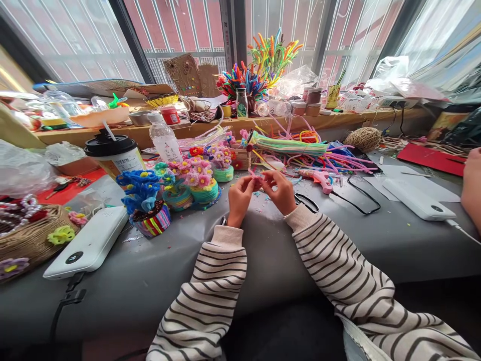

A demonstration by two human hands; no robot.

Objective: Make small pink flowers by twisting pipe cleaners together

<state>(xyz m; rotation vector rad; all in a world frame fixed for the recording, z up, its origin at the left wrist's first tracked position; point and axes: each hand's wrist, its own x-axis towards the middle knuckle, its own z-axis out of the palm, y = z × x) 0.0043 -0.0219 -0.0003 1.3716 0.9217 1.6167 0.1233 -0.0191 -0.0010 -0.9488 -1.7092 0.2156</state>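
Both hands meet over the middle of the grey-covered table. My left hand [241, 198] is closed in a pinch on a small pink pipe cleaner [257, 179], which looks bent or coiled. My right hand [278, 190] pinches the same piece from the other side; its exact shape is partly hidden by my fingers. Left of my hands stand small pots of pipe-cleaner flowers, with pink blooms [198, 173] and blue ones [139, 188]. A pink glue gun [318, 179] lies to the right of my right hand.
Bundled pipe cleaners [289, 144] lie behind my hands. White power banks sit at left [88, 240] and right [417, 198]. A lidded drink cup [116, 155] and a plastic bottle [165, 140] stand at left. Another person's arm [472, 195] shows at the right edge.
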